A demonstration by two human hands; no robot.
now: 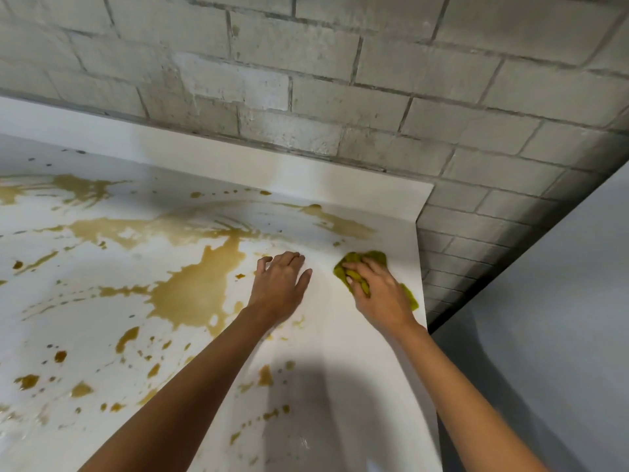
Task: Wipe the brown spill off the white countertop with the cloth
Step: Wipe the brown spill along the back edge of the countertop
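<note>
Fingers (pixel 352 266) of R hand (pixel 381 294) clench the cloth (pixel 374 257), mid-right; L hand (pixel 279 284) lies flat, fingers relaxed, on countertop (pixel 374 386). Risk: bunched cloth just smears spill (pixel 194 287) at centre-left.

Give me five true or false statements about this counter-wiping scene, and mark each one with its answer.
1. The right hand holds the cloth against the countertop. True.
2. The cloth is blue. False: it is yellow-green.
3. The left hand rests on the countertop, fingers spread, holding nothing. True.
4. The brown spill is fully wiped away. False: a large puddle and many splashes lie on the countertop, mostly to the left of both hands.
5. The wall behind the countertop is wood panelling. False: it is pale brick.
</note>
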